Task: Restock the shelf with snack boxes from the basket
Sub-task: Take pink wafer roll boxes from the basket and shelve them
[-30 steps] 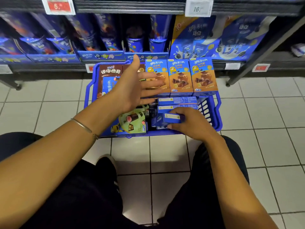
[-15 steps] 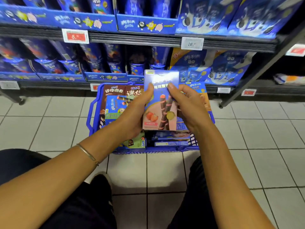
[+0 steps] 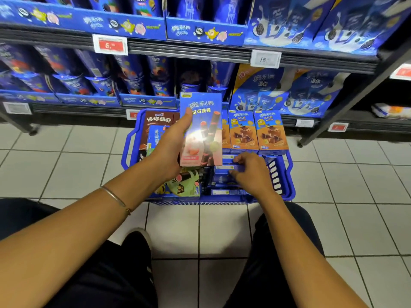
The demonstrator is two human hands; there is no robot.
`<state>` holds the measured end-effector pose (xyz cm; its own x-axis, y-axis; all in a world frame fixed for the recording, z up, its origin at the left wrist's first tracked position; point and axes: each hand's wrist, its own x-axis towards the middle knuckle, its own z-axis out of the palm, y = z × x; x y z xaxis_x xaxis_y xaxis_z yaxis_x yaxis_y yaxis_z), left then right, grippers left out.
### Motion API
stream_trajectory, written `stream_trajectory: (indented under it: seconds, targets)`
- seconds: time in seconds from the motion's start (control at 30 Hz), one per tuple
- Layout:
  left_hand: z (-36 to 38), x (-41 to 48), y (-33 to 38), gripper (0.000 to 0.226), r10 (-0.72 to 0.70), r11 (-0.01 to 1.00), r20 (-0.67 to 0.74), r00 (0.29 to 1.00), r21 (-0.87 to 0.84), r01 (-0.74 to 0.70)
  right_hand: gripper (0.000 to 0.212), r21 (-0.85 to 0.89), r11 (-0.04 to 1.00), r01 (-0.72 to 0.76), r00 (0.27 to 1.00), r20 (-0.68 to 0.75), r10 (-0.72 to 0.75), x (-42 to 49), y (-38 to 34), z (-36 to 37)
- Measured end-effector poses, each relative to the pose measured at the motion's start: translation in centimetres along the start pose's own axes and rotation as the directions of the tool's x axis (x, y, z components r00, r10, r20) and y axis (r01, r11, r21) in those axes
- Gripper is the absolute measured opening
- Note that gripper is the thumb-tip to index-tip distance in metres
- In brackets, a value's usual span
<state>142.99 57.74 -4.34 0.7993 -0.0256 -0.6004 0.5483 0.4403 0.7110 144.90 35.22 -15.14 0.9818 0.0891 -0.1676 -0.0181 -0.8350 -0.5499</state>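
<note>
left grip: wrapped round the snack box, thumb across the front face near its upper left, fingers hidden behind. The box is upright, face to camera, blue top fading to pink at the bottom. It's held in the air over the basket, clear of the shelf.

right grip: down in the 3 o'clock half of the basket, fingers bent onto the flat blue boxes stacked there. It's touching them; can't tell if it actually has hold of one.

The basket is blue plastic and sits on the tiled floor, just in front of the shelf.
- 12 to 2 o'clock edge: orange boxes, upright in a row
- 10 o'clock: brown box, upright, with a small blue box just in front of it
- 7 o'clock: green box, lying flat, partly under the left wrist

There's a thin bracelet on the left wrist.

The shelf is at 12 o'clock from the basket.
- lower tier: blue cup packs at 11 o'clock, large blue cartons at 1 o'clock
- edge rail: red price tag and white price tag
</note>
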Motion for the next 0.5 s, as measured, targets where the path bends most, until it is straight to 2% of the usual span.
stream_trajectory:
  seconds: [0.17,0.33,0.4,0.47,0.5]
  targets:
    - [0.1,0.0,0.2,0.066,-0.012,0.998,0.023,1.0,-0.057,0.013,0.047,-0.261,0.963,0.067,0.998,0.007,-0.068,-0.4,0.5,1.1]
    - [0.1,0.3,0.3,0.061,-0.043,0.993,0.062,0.997,-0.111,0.05,0.041,-0.321,0.942,0.101,0.995,0.009,-0.104,-0.6,0.7,1.0]
    - [0.0,0.4,0.2,0.061,-0.028,0.995,0.066,0.997,-0.097,0.034,0.037,-0.207,0.971,0.118,0.991,0.087,-0.102,-0.6,0.5,-0.3]
    - [-0.2,0.6,0.2,0.06,-0.004,0.998,0.044,0.999,-0.064,0.006,0.028,0.104,0.991,0.08,0.985,0.142,-0.095,-0.7,0.2,-2.5]
    - [-0.4,0.8,0.2,0.058,0.01,0.999,0.031,0.999,-0.048,-0.008,0.025,0.242,0.968,0.065,0.986,0.135,-0.1,-0.8,-0.2,-3.7]
